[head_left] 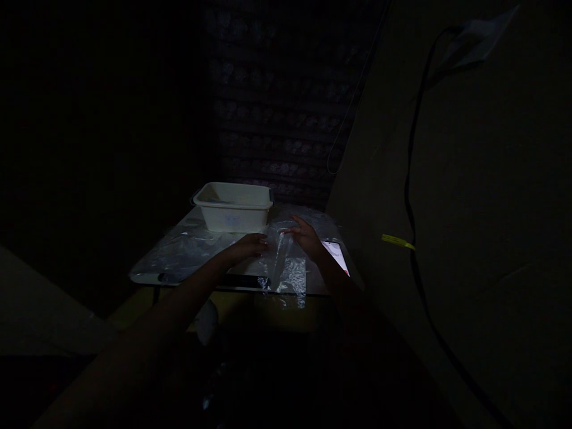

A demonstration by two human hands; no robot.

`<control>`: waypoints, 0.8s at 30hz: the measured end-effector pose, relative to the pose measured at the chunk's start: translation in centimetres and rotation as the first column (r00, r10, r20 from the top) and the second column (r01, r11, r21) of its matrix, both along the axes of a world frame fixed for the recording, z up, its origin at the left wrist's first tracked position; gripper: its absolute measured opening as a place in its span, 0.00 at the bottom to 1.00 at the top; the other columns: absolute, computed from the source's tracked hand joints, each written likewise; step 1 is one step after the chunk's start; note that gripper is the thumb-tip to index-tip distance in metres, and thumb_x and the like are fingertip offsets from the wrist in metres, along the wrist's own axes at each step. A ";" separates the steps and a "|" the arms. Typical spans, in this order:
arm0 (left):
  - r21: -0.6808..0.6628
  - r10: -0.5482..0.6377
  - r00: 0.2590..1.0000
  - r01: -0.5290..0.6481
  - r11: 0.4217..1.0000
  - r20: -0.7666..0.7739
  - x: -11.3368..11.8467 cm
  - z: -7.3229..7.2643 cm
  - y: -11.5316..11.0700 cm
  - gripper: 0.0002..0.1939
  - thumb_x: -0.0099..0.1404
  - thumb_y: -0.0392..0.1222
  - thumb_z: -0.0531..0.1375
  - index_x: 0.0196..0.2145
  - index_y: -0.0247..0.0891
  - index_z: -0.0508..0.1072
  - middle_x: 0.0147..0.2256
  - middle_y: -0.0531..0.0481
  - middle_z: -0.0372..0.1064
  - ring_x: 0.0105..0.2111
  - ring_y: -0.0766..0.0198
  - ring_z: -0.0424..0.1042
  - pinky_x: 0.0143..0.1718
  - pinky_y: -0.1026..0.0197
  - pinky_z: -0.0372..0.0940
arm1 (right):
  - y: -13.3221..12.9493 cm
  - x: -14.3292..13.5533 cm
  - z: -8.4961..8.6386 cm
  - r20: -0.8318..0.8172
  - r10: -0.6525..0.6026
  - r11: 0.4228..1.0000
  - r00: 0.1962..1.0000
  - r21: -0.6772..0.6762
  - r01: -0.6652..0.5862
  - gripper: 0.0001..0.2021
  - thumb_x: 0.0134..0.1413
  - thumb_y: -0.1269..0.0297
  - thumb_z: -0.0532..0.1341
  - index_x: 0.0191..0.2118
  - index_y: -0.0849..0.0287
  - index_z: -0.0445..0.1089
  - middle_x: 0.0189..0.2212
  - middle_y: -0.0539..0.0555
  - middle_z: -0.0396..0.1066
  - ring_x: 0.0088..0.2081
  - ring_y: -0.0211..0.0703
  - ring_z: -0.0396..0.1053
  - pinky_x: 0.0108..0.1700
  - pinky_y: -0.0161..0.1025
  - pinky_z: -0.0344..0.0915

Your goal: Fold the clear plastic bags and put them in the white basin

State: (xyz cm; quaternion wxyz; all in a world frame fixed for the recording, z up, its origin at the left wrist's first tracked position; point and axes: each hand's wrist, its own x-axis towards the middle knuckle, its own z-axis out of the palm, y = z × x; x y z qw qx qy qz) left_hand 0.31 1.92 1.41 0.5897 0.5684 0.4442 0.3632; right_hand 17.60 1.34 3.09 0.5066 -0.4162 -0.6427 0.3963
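A clear plastic bag (292,277) hangs over the front edge of a small table, between my two hands. My right hand (306,235) is at the bag's upper part, its thumb and fingers closed on the plastic. On the bag's left side is my left hand (249,247), fingers bent and pressed together near the plastic; the dim light hides what its fingertips hold, if anything. Just behind the hands stands a white plastic tub (235,219) with dark handles, and something pale lies inside it.
More clear plastic lies over the table (147,277). A lit phone (336,255) rests at the table's right side. A dark cable (415,262) with a yellow tag (397,241) hangs along the right wall. A patterned curtain hangs behind.
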 end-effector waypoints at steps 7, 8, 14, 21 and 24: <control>0.130 0.059 0.998 -0.055 0.990 -0.032 0.9 -0.4 0.3 0.14 0.38 0.32 0.59 0.28 0.32 0.66 0.20 0.55 0.63 0.18 0.72 0.62 0.21 0.67 0.56 | 0.6 0.2 -1.0 -0.003 -0.112 0.989 0.994 -0.100 0.111 0.19 0.35 0.75 0.52 0.40 0.61 0.59 0.21 0.46 0.67 0.15 0.27 0.55 0.18 0.27 0.52; 0.120 0.068 0.997 -0.064 0.991 -0.027 0.8 -0.5 0.3 0.16 0.38 0.31 0.58 0.30 0.33 0.65 0.21 0.54 0.63 0.18 0.71 0.62 0.20 0.67 0.56 | 0.7 0.3 -1.4 0.004 -0.117 0.986 0.993 -0.119 0.116 0.18 0.34 0.75 0.54 0.39 0.61 0.59 0.19 0.46 0.66 0.16 0.28 0.56 0.19 0.27 0.53; 0.072 0.041 0.999 -0.040 0.997 -0.014 0.1 -0.5 0.0 0.20 0.38 0.29 0.54 0.34 0.36 0.66 0.36 0.47 0.64 0.26 0.66 0.66 0.20 0.67 0.56 | 1.1 0.9 -3.2 0.120 -0.035 0.990 0.992 -0.130 0.051 0.21 0.26 0.79 0.57 0.35 0.60 0.61 0.14 0.42 0.62 0.17 0.29 0.60 0.21 0.28 0.55; 0.050 0.058 0.995 -0.062 0.997 0.076 0.3 -0.9 0.6 0.17 0.40 0.35 0.54 0.32 0.34 0.69 0.29 0.48 0.67 0.31 0.64 0.65 0.31 0.62 0.57 | 0.9 -0.1 -3.1 0.128 0.029 0.996 0.991 -0.087 -0.018 0.21 0.29 0.81 0.52 0.36 0.59 0.61 0.15 0.42 0.63 0.20 0.30 0.62 0.24 0.29 0.58; 0.077 0.082 0.987 -0.093 0.993 0.136 0.3 -0.7 0.5 0.16 0.40 0.36 0.54 0.31 0.34 0.69 0.31 0.48 0.67 0.33 0.62 0.64 0.33 0.61 0.57 | 0.8 -0.6 -2.8 0.143 0.058 0.995 0.988 -0.085 -0.046 0.20 0.30 0.81 0.51 0.36 0.60 0.62 0.16 0.43 0.63 0.21 0.30 0.62 0.25 0.29 0.58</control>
